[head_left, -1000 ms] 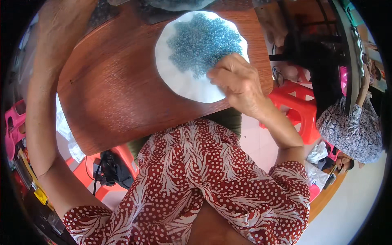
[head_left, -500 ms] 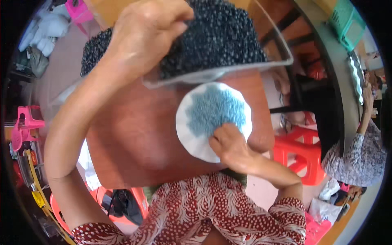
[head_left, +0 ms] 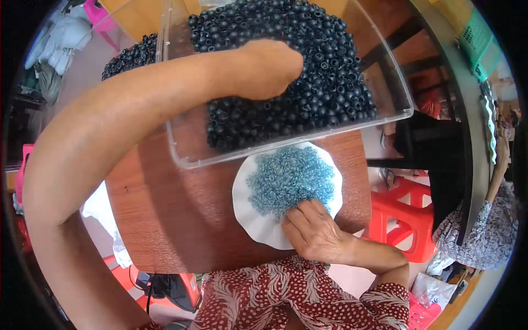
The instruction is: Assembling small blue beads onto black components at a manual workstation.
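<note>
A clear plastic bin [head_left: 184, 163] holds a deep heap of small black hollow caps [head_left: 330, 71]. Over this heap is my left hand [head_left: 269, 69], closed with its fingers curled down out of sight; whatever they hold is hidden. Just in front of the bin, a white fluted plate [head_left: 247, 220] carries a pile of tiny translucent blue-green rings [head_left: 291, 176]. My right hand [head_left: 316, 231] reaches over the plate's near right side, fingers bunched together with the tips at the near edge of the pile. What is between those fingertips cannot be made out.
Under the plate and bin is a reddish-brown wooden table [head_left: 181, 236]. More black caps [head_left: 132, 58] lie in another clear container at far left. A red plastic stool [head_left: 401, 220] stands to the right. Beyond it, another person's arm [head_left: 499, 165] reaches over a dark-edged table.
My left hand has moved right and lower over the black caps. My right hand stays at the near edge of the rings. The bin and plate now sit lower in the picture.
</note>
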Action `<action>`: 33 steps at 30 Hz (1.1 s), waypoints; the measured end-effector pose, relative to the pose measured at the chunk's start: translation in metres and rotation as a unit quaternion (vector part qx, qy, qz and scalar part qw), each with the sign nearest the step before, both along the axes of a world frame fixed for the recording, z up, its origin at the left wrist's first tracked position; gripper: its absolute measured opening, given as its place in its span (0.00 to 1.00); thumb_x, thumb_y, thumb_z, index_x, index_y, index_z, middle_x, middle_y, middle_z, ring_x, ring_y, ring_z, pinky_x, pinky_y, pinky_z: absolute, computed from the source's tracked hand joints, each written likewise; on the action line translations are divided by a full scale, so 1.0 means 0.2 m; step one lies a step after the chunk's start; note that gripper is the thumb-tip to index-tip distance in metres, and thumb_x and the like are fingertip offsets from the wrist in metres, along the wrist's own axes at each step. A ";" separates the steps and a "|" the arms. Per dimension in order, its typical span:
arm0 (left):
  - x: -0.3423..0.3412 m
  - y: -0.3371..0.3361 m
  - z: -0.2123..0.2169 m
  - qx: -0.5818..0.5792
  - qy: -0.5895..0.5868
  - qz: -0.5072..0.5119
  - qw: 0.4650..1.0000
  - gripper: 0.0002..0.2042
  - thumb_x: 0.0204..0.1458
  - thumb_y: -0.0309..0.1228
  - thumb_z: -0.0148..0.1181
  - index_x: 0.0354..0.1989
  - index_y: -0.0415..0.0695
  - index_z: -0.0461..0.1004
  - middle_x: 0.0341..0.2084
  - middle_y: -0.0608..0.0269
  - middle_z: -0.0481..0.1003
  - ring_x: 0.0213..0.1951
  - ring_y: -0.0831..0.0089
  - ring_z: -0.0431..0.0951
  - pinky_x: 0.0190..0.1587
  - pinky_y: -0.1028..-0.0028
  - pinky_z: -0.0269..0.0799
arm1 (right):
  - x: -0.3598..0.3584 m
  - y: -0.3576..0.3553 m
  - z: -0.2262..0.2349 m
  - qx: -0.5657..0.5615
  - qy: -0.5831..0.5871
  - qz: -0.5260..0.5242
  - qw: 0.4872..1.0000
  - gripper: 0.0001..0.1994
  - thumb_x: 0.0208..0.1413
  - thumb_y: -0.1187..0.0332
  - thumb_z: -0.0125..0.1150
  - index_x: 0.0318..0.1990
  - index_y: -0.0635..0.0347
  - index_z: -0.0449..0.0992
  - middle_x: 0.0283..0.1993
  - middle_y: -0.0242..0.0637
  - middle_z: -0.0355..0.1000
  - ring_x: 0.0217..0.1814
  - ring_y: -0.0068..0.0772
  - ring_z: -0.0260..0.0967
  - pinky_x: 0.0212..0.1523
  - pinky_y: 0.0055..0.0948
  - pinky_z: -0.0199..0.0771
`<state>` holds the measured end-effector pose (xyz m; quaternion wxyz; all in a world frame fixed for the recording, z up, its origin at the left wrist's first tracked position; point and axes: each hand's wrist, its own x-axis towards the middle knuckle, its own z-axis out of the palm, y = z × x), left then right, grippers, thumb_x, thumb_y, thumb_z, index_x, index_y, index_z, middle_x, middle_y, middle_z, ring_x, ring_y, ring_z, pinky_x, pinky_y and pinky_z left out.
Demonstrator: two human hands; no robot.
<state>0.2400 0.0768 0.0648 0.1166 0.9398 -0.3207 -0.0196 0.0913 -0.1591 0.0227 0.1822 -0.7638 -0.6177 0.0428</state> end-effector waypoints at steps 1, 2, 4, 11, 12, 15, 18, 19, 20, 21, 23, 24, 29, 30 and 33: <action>0.00 -0.02 0.00 0.005 0.015 -0.001 1.000 0.04 0.34 0.27 0.57 0.19 0.40 0.74 0.18 0.51 0.72 0.28 0.54 0.74 0.31 0.62 0.68 | 0.00 0.00 -0.01 0.013 0.000 -0.002 1.000 0.15 0.28 0.75 0.56 0.30 0.72 0.71 0.32 0.43 0.64 0.32 0.36 0.58 0.30 0.31 0.58; 0.00 -0.03 0.01 0.005 0.020 0.001 1.000 0.04 0.34 0.27 0.57 0.19 0.40 0.74 0.18 0.51 0.72 0.28 0.54 0.74 0.31 0.62 0.68 | -0.01 -0.01 -0.01 0.013 0.004 -0.001 1.000 0.15 0.28 0.75 0.56 0.30 0.72 0.71 0.32 0.43 0.64 0.32 0.36 0.58 0.30 0.31 0.58; 0.00 -0.06 0.04 0.099 0.123 0.018 0.987 0.06 0.40 0.24 0.53 0.26 0.36 0.75 0.26 0.45 0.75 0.33 0.51 0.76 0.35 0.61 0.71 | -0.01 -0.02 -0.02 0.013 0.011 -0.009 1.000 0.14 0.28 0.75 0.57 0.29 0.72 0.71 0.33 0.46 0.65 0.32 0.36 0.60 0.29 0.31 0.60; -0.05 -0.07 -0.08 0.048 0.095 -0.022 0.994 0.06 0.30 0.27 0.61 0.18 0.38 0.73 0.19 0.50 0.73 0.30 0.54 0.75 0.31 0.61 0.69 | -0.02 -0.03 -0.03 0.046 0.022 -0.025 0.998 0.13 0.30 0.77 0.60 0.29 0.71 0.70 0.34 0.47 0.66 0.31 0.37 0.62 0.28 0.31 0.62; -0.06 -0.07 -0.09 0.054 0.069 -0.016 0.996 0.06 0.30 0.26 0.60 0.18 0.38 0.73 0.20 0.49 0.73 0.30 0.53 0.75 0.32 0.60 0.69 | -0.03 -0.02 -0.04 0.058 0.018 -0.034 0.998 0.13 0.30 0.78 0.60 0.30 0.71 0.70 0.34 0.46 0.66 0.31 0.38 0.62 0.28 0.32 0.63; -0.06 -0.09 -0.03 0.086 0.081 -0.004 0.993 0.05 0.34 0.23 0.55 0.22 0.37 0.74 0.23 0.47 0.74 0.33 0.52 0.75 0.35 0.61 0.70 | -0.02 -0.03 -0.07 0.083 0.034 -0.059 0.994 0.14 0.31 0.79 0.60 0.32 0.70 0.69 0.34 0.45 0.66 0.30 0.39 0.62 0.29 0.33 0.63; -0.06 -0.05 -0.03 0.073 0.101 -0.002 0.992 0.06 0.39 0.21 0.50 0.25 0.36 0.74 0.26 0.45 0.74 0.35 0.51 0.74 0.37 0.61 0.70 | -0.02 -0.04 -0.06 0.114 0.067 -0.082 0.988 0.15 0.32 0.81 0.59 0.34 0.69 0.69 0.33 0.43 0.66 0.29 0.40 0.62 0.29 0.33 0.64; -0.08 -0.03 -0.02 0.033 0.082 -0.010 0.996 0.07 0.39 0.21 0.50 0.25 0.36 0.74 0.27 0.45 0.74 0.35 0.51 0.74 0.37 0.61 0.70 | -0.03 -0.04 -0.06 0.130 0.079 -0.094 0.984 0.15 0.33 0.82 0.59 0.35 0.68 0.68 0.33 0.43 0.66 0.29 0.41 0.62 0.28 0.33 0.64; -0.10 -0.02 -0.01 0.035 0.078 -0.010 0.996 0.07 0.39 0.21 0.50 0.25 0.36 0.74 0.27 0.45 0.74 0.35 0.51 0.74 0.37 0.61 0.70 | -0.03 -0.04 -0.05 0.133 0.075 -0.093 0.984 0.15 0.33 0.82 0.59 0.35 0.68 0.68 0.33 0.43 0.66 0.29 0.41 0.62 0.28 0.33 0.64; -0.12 -0.01 0.02 0.083 0.094 -0.012 0.992 0.07 0.39 0.20 0.50 0.25 0.36 0.74 0.27 0.45 0.74 0.35 0.51 0.74 0.37 0.61 0.70 | -0.04 -0.03 -0.04 0.137 0.069 -0.113 0.982 0.15 0.34 0.82 0.59 0.35 0.68 0.69 0.33 0.43 0.66 0.29 0.41 0.62 0.28 0.33 0.64; -0.17 0.01 0.04 0.132 0.104 -0.008 0.986 0.07 0.39 0.20 0.50 0.25 0.37 0.75 0.28 0.46 0.74 0.35 0.51 0.74 0.37 0.61 0.70 | -0.05 -0.02 -0.02 0.143 0.059 -0.126 0.980 0.15 0.34 0.83 0.59 0.35 0.68 0.69 0.33 0.43 0.66 0.29 0.41 0.62 0.28 0.33 0.63; -0.16 0.01 -0.01 0.114 0.072 -0.015 0.991 0.04 0.36 0.22 0.53 0.21 0.38 0.73 0.24 0.46 0.73 0.32 0.51 0.74 0.34 0.60 0.70 | -0.06 -0.03 -0.02 0.151 0.055 -0.137 0.977 0.15 0.34 0.83 0.59 0.35 0.68 0.69 0.32 0.43 0.66 0.29 0.41 0.62 0.28 0.33 0.63; -0.12 0.00 -0.03 0.105 0.038 0.020 0.994 0.03 0.31 0.25 0.57 0.19 0.40 0.73 0.19 0.50 0.73 0.27 0.52 0.74 0.29 0.62 0.70 | -0.10 -0.02 0.01 0.176 0.037 -0.162 0.970 0.15 0.35 0.84 0.59 0.35 0.67 0.69 0.32 0.44 0.66 0.29 0.41 0.62 0.27 0.33 0.63; -0.10 0.04 0.01 0.072 0.057 0.009 0.996 0.05 0.31 0.25 0.58 0.20 0.40 0.73 0.19 0.50 0.73 0.27 0.54 0.75 0.29 0.63 0.70 | -0.11 -0.01 0.03 0.185 0.045 -0.165 0.968 0.15 0.35 0.84 0.59 0.35 0.67 0.69 0.32 0.44 0.66 0.29 0.41 0.62 0.27 0.32 0.63; -0.12 0.13 0.14 -0.129 0.082 0.024 0.988 0.05 0.39 0.26 0.59 0.26 0.39 0.74 0.20 0.60 0.73 0.25 0.70 0.74 0.29 0.71 0.69 | -0.10 -0.01 0.05 0.200 0.060 -0.180 0.961 0.14 0.35 0.83 0.59 0.34 0.66 0.70 0.31 0.42 0.67 0.29 0.41 0.63 0.28 0.32 0.64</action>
